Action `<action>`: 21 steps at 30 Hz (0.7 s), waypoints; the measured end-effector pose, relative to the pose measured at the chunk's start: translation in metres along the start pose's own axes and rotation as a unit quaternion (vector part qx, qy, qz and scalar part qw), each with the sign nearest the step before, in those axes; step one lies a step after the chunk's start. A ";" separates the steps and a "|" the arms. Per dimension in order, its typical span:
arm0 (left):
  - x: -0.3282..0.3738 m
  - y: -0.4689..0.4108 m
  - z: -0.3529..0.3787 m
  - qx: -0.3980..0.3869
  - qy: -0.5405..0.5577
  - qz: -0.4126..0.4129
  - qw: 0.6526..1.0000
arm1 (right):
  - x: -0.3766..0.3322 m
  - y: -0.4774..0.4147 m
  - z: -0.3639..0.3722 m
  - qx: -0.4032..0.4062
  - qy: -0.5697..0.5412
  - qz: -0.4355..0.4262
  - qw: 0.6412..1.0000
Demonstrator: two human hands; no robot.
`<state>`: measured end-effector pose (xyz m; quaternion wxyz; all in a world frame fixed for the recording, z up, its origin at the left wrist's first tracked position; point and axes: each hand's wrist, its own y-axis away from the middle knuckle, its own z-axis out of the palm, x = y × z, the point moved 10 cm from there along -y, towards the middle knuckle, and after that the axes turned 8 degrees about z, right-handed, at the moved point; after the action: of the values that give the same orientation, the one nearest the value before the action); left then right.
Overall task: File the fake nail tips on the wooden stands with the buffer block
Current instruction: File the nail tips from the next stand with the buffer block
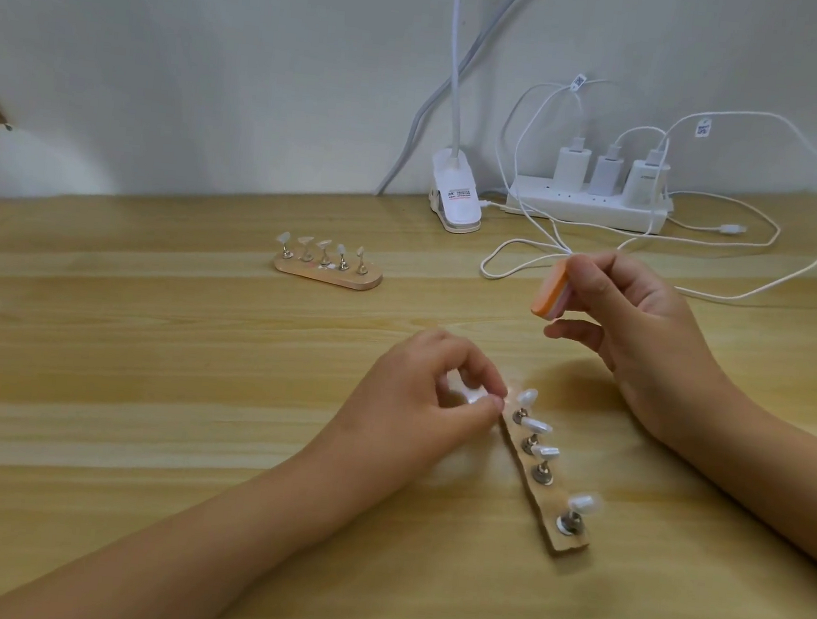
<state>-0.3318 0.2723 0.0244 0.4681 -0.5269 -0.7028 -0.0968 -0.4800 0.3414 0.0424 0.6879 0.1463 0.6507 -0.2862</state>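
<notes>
Your view bright and evenly lit, pale sheen streaking the tabletop [144,334], white bloom of glare at your left hand [417,400], its fingertips [492,406] motion-blurred, soft faint shadow beneath your right hand [644,332], far tabletop edge bowed by the wide lens.

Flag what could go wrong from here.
1. The left hand pinches a tip at the far end of the near stand; nothing else pins the stand, so filing may shift it.
2. The right hand holds the buffer by its fingertips above the table; it may slip under pressure.
3. The next tip stands close by, so a stroke may knock it.
</notes>
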 end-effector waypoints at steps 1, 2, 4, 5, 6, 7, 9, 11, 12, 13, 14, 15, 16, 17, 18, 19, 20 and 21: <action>0.004 0.003 0.001 -0.009 -0.016 0.007 1.000 | 0.001 -0.001 -0.001 0.005 -0.002 0.003 1.000; 0.008 0.006 0.003 -0.020 -0.026 0.010 0.999 | 0.001 -0.001 -0.002 0.010 0.002 0.005 1.000; 0.012 0.010 0.008 -0.038 -0.033 0.010 0.999 | 0.001 -0.001 -0.004 0.019 0.022 0.001 1.000; 0.013 0.011 0.010 -0.044 -0.033 0.005 0.999 | 0.000 0.000 -0.004 0.023 0.035 -0.001 0.999; 0.012 0.011 0.012 -0.048 -0.033 0.000 0.998 | 0.000 0.000 -0.005 0.026 0.046 -0.002 0.999; 0.012 0.011 0.013 -0.050 -0.036 -0.004 0.998 | 0.000 0.000 -0.005 0.028 0.053 -0.001 0.998; 0.011 0.009 0.015 -0.050 -0.041 -0.007 0.998 | 0.002 0.000 -0.006 0.026 0.050 0.005 0.998; 0.010 0.007 0.016 -0.048 -0.035 -0.008 0.998 | 0.004 -0.001 -0.006 0.019 0.034 0.016 0.999; 0.008 0.007 0.016 -0.047 -0.024 -0.012 0.999 | 0.005 -0.001 -0.006 0.017 0.025 0.023 0.999; 0.006 0.007 0.016 -0.047 -0.004 -0.021 0.999 | 0.006 -0.002 -0.007 0.017 0.013 0.030 0.999; 0.004 0.007 0.017 -0.048 0.018 -0.033 0.998 | 0.008 -0.003 -0.007 0.017 -0.001 0.040 0.999; 0.001 0.007 0.017 -0.050 0.039 -0.046 0.997 | 0.009 -0.004 -0.007 0.015 -0.019 0.052 0.998; -0.001 0.008 0.017 -0.052 0.055 -0.056 0.996 | 0.011 -0.005 -0.007 0.010 -0.043 0.065 0.997; -0.003 0.008 0.017 -0.054 0.069 -0.067 0.994 | 0.014 -0.006 -0.006 0.005 -0.075 0.080 0.994; -0.006 0.008 0.017 -0.055 0.082 -0.076 0.992 | 0.016 -0.007 -0.006 0.001 -0.115 0.097 0.989; -0.008 0.008 0.016 -0.053 0.095 -0.085 0.990 | 0.019 -0.007 -0.006 -0.004 -0.158 0.114 0.981; -0.009 0.008 0.015 -0.046 0.108 -0.087 0.989 | 0.021 -0.008 -0.004 -0.012 -0.194 0.131 0.972; -0.009 0.008 0.011 -0.029 0.117 -0.086 0.989 | 0.023 -0.008 -0.002 -0.022 -0.219 0.144 0.965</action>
<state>-0.3317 0.2772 0.0089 0.5213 -0.4632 -0.6827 -0.2181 -0.4868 0.3316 0.0212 0.8507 0.1568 0.4626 -0.1945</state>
